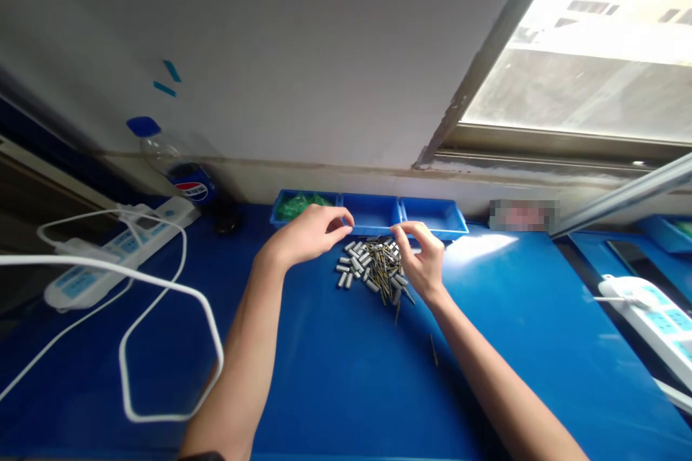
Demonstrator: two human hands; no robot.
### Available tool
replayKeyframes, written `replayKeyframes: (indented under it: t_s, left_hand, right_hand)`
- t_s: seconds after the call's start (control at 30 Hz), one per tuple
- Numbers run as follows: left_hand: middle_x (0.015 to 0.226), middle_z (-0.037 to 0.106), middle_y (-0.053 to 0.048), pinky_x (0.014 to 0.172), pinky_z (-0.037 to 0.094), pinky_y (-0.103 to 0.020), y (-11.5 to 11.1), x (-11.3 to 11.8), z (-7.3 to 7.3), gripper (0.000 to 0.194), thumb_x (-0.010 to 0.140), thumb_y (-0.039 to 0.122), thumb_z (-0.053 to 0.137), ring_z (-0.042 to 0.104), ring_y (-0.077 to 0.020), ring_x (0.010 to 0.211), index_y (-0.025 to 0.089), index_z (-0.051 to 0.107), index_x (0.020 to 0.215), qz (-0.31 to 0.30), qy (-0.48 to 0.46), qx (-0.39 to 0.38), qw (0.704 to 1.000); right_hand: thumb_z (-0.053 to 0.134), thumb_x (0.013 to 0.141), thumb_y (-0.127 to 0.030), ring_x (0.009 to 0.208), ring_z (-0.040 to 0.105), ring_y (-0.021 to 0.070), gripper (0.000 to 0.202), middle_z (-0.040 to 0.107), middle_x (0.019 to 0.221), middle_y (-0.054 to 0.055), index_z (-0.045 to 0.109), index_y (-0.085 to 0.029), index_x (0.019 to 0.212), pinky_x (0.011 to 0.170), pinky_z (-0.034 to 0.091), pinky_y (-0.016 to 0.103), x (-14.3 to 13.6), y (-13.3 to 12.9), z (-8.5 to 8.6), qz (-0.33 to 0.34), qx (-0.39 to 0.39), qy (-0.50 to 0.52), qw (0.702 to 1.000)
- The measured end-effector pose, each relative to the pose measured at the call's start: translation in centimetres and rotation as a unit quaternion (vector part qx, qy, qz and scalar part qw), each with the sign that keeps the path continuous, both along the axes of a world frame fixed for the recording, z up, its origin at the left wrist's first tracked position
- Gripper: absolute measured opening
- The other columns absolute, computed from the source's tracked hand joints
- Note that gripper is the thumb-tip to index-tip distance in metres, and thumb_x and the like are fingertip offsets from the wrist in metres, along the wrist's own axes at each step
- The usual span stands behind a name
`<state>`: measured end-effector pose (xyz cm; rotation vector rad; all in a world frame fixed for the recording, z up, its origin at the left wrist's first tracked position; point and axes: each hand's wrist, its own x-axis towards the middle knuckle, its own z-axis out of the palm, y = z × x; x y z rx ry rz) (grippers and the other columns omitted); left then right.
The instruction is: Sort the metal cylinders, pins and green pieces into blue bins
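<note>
My left hand [313, 234] hovers over the front edge of a blue divided tray [373, 229], its thumb and forefinger curled with the tips nearly together. Anything between them is too small to make out. On the right, my right hand [424, 256] has thumb and forefinger pinched at the tray's front edge, and what they hold, if anything, does not show. Between and below both hands lies a pile of short silver metal cylinders [357, 259] mixed with thin brass-coloured and dark pins [383, 270]. A green plastic bag [300, 205] fills the tray's left compartment.
A loose pin [433, 349] lies on the blue table [335, 389]. At left are a white power strip [122, 252], a looping white cable [213, 331] and a cola bottle [187, 176]. Another power strip [657, 317] is at right. The wall and window stand behind.
</note>
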<state>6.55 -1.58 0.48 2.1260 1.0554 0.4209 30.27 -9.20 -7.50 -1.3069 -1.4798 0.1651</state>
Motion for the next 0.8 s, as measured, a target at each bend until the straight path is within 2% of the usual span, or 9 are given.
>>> replayKeyframes:
  t_s: [0.13, 0.23, 0.33, 0.5, 0.63, 0.8]
  left_hand:
    - [0.096, 0.081, -0.004, 0.077, 0.054, -0.026, -0.5, 2.1, -0.8, 0.026, 0.098, 0.037, 0.059, 0.075, -0.0202, 0.087, 0.022, 0.077, 0.108, -0.042, 0.011, -0.026, 0.999]
    - [0.095, 0.081, -0.004, 0.076, 0.054, -0.026, -0.8, 3.0, -1.0, 0.028, 0.098, 0.039, 0.059, 0.074, -0.0207, 0.086, 0.021, 0.077, 0.109, -0.058, 0.019, -0.026, 0.998]
    - [0.095, 0.081, -0.005, 0.076, 0.054, -0.027, -0.9, 3.4, -1.1, 0.03, 0.097, 0.04, 0.059, 0.074, -0.0213, 0.086, 0.02, 0.077, 0.109, -0.062, 0.027, -0.017, 0.998]
    - [0.098, 0.081, -0.005, 0.077, 0.054, -0.027, -0.7, 3.2, -1.0, 0.03, 0.097, 0.042, 0.059, 0.075, -0.0216, 0.088, 0.021, 0.077, 0.109, -0.058, 0.024, 0.003, 0.998]
    - [0.099, 0.081, -0.004, 0.078, 0.054, -0.027, -0.7, 2.8, -0.9, 0.031, 0.097, 0.044, 0.059, 0.075, -0.0215, 0.089, 0.022, 0.077, 0.109, -0.048, 0.018, 0.011, 0.999]
    - [0.094, 0.08, -0.004, 0.074, 0.053, -0.026, -0.7, 2.8, -1.1, 0.032, 0.096, 0.044, 0.058, 0.073, -0.0205, 0.083, 0.021, 0.077, 0.107, -0.052, 0.025, 0.022, 0.998]
  right_hand:
    - [0.06, 0.103, -0.026, 0.093, 0.071, 0.0245, 0.016, 0.078, 0.095, 0.006, 0.073, -0.024, 0.095, 0.086, 0.055, 0.041, 0.1, -3.7, -1.5, 0.01, -0.021, 0.016, 1.0]
    - [0.061, 0.103, -0.022, 0.099, 0.071, 0.0246, 0.012, 0.078, 0.1, 0.007, 0.072, -0.025, 0.101, 0.092, 0.055, 0.044, 0.2, -6.1, -1.8, 0.053, -0.033, 0.005, 0.998]
    - [0.062, 0.102, -0.021, 0.102, 0.07, 0.025, 0.012, 0.078, 0.104, 0.006, 0.071, -0.026, 0.106, 0.097, 0.055, 0.046, 0.1, -8.3, -2.0, 0.077, -0.048, -0.03, 0.995]
    - [0.062, 0.101, -0.02, 0.114, 0.066, 0.0288, 0.017, 0.077, 0.113, 0.008, 0.069, -0.025, 0.116, 0.102, 0.053, 0.051, -0.5, -10.9, -2.7, 0.075, -0.065, -0.135, 0.986]
    - [0.061, 0.101, -0.02, 0.122, 0.062, 0.0314, 0.023, 0.076, 0.121, 0.011, 0.067, -0.023, 0.123, 0.104, 0.052, 0.052, -0.9, -10.6, -3.5, 0.06, -0.063, -0.212, 0.973]
    - [0.056, 0.103, -0.021, 0.132, 0.056, 0.0334, 0.03, 0.07, 0.133, 0.014, 0.065, -0.021, 0.131, 0.107, 0.05, 0.053, -0.9, -7.1, -4.4, 0.062, -0.043, -0.256, 0.964]
